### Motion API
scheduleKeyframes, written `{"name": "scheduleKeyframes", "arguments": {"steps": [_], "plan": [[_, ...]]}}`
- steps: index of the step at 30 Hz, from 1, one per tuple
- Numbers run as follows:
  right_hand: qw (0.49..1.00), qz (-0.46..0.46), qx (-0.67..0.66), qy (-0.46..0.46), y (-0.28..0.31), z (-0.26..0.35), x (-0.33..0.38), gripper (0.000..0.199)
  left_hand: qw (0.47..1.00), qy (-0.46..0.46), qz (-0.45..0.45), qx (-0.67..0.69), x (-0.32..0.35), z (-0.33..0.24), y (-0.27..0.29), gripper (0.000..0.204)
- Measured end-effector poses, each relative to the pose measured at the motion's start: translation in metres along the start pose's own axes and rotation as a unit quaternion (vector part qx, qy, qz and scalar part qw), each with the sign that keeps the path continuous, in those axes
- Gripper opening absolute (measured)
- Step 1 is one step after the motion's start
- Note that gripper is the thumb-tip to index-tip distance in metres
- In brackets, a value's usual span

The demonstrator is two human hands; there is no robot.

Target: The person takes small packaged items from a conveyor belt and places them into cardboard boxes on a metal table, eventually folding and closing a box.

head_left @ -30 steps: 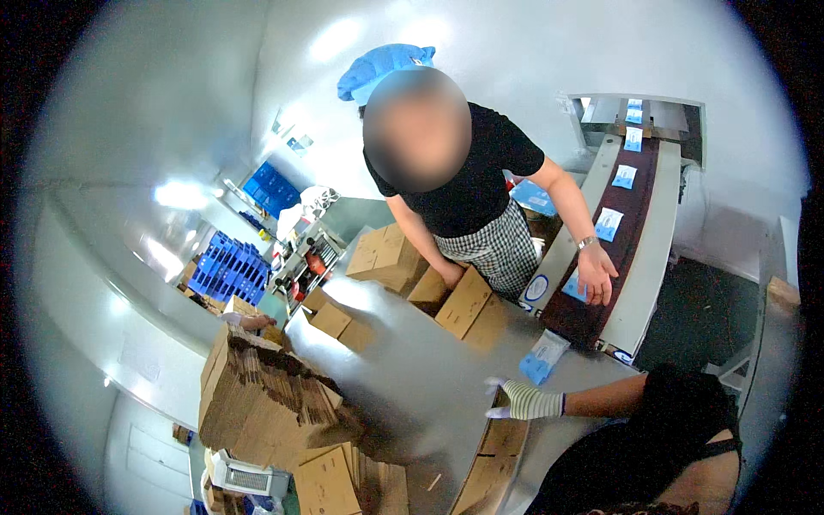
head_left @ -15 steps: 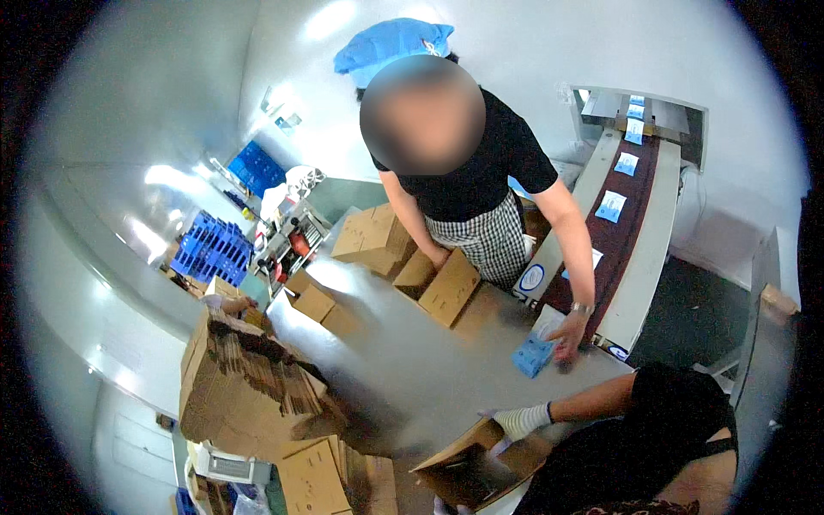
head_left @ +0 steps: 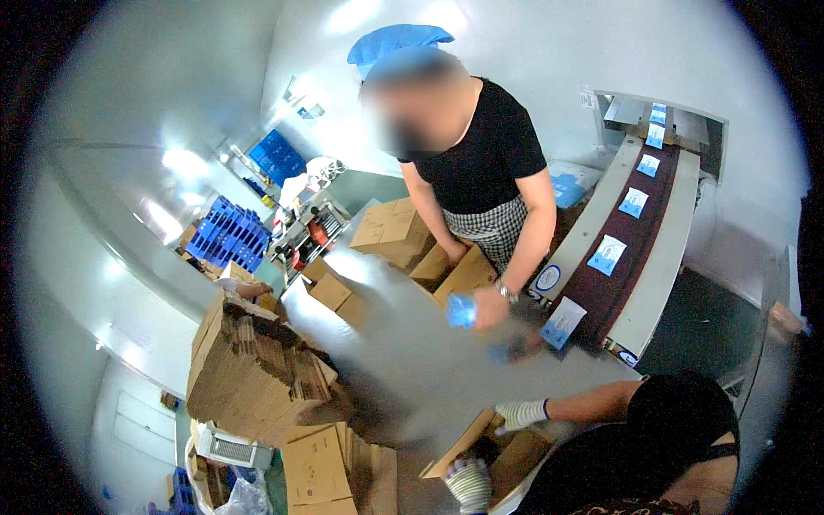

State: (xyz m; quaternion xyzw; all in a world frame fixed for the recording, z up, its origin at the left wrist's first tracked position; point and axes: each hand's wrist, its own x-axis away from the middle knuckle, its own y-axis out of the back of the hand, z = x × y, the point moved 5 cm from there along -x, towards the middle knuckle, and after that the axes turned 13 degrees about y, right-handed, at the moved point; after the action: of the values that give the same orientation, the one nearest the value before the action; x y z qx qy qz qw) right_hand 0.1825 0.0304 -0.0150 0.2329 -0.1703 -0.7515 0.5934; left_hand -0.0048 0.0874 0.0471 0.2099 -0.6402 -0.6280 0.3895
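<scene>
An unfolded cardboard box [head_left: 521, 457] sits at the near edge of the metal table, its opening facing up. My right hand [head_left: 522, 415], in a striped knit glove, is closed on the box's far rim. My left hand [head_left: 470, 486], gloved the same way, lies over the box's near left wall with its fingers curled at the opening. Shadow hides most of the inside. Across the table, a co-worker's hand [head_left: 491, 306] holds a blue-and-white packet [head_left: 462, 311] beside an open carton [head_left: 468, 273].
A conveyor belt [head_left: 631, 230] carries several packets, one packet [head_left: 563, 323] at its near end. Flattened cardboard [head_left: 249, 369] is stacked at left, with another carton [head_left: 316, 468] below it. A closed carton [head_left: 386, 225] stands behind the metal table [head_left: 399, 343]. Blue crates [head_left: 227, 233] are farther back.
The co-worker's hand has moved left from the belt's end, carrying a packet toward the open carton. My left hand has come up further into view on the box. Packets on the belt have advanced.
</scene>
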Motion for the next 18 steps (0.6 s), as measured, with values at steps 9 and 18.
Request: {"name": "scheduleKeyframes", "arguments": {"steps": [9, 18], "plan": [[0.984, 0.116, -0.037, -0.132, 0.042, 0.017, 0.033, 0.072, 0.959, -0.25, -0.113, 0.065, 0.013, -0.026, -0.021, 0.026], [0.994, -0.073, -0.007, -0.078, 0.095, 0.082, 0.03, 0.084, 0.665, 0.06, -0.16, 0.727, -0.002, 0.058, -0.028, 0.056]]}}
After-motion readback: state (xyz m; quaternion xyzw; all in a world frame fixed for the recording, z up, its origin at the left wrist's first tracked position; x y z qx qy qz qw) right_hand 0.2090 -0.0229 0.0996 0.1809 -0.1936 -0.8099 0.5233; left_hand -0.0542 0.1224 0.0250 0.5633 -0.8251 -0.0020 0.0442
